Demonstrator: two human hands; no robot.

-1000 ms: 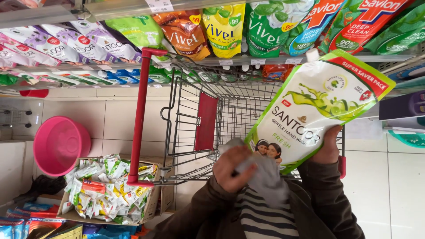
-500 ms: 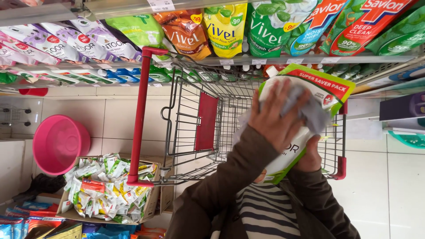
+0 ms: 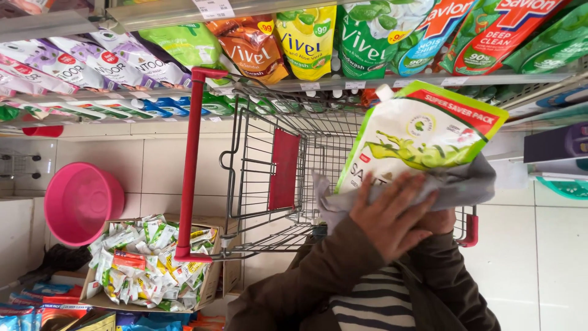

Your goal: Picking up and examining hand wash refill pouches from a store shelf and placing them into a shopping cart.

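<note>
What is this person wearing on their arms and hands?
Both arms are covered to the wrist by loose, dark brown jacket sleeves. The left hand is bare: no glove, ring or watch shows. The right hand is mostly hidden. A grey-and-white striped top shows between the sleeves.

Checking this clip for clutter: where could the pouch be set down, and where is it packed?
The wire cart basket looks bare behind the red flap, and floor tile lies open between the pink tub and the cart. The shelf and the sachet carton are crammed. Both hands, left and right, hold pouch and cloth.
</note>
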